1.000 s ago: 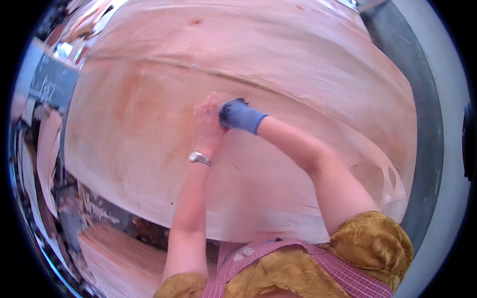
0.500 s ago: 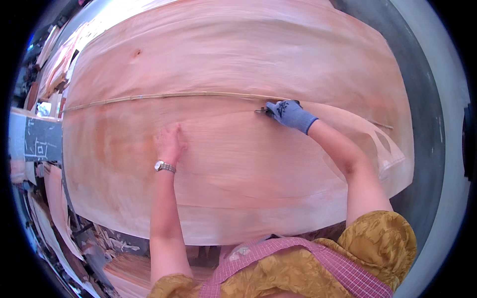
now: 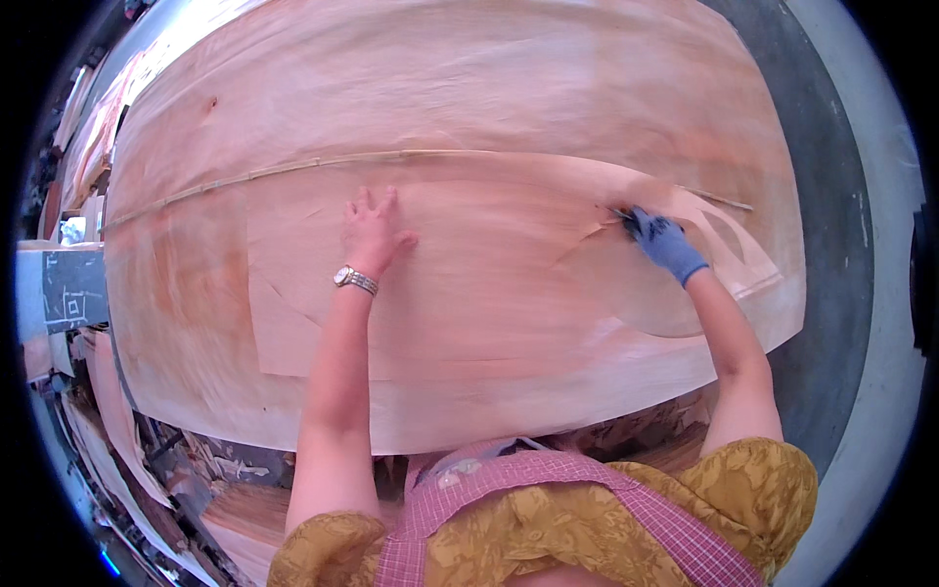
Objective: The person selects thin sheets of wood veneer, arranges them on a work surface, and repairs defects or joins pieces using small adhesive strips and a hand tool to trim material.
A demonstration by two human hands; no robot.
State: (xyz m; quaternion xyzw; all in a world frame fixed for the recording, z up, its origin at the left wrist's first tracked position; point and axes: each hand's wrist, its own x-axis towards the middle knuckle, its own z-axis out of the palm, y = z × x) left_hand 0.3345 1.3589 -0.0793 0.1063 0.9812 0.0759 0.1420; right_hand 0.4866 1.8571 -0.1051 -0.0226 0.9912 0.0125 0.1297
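Observation:
My bare left hand (image 3: 375, 235), a metal watch on its wrist, lies with fingers spread on a thin pinkish wood veneer sheet (image 3: 460, 293). Farther right, my right hand (image 3: 667, 247) wears a blue glove with dark patches. Its fingers close round a small dark tool (image 3: 624, 217), mostly hidden, whose kind I cannot make out. The tool's tip is at a torn or lifted edge of the veneer. Beyond both hands, a long thin wooden stick (image 3: 293, 166) runs across the sheets.
Larger veneer sheets (image 3: 440, 78) lie beneath and beyond. A curled veneer edge with an oval hole (image 3: 729, 240) rises at the right. Dark grey floor (image 3: 831, 235) borders the right side. Veneer scraps (image 3: 210, 460) lie at the lower left, near a grey beam with chalk marks (image 3: 73, 289).
My right hand has moved right with the tool, and the veneer there now shows a torn or lifted edge. My left hand has shifted slightly right and forward, its fingers more spread. The view has shifted slightly.

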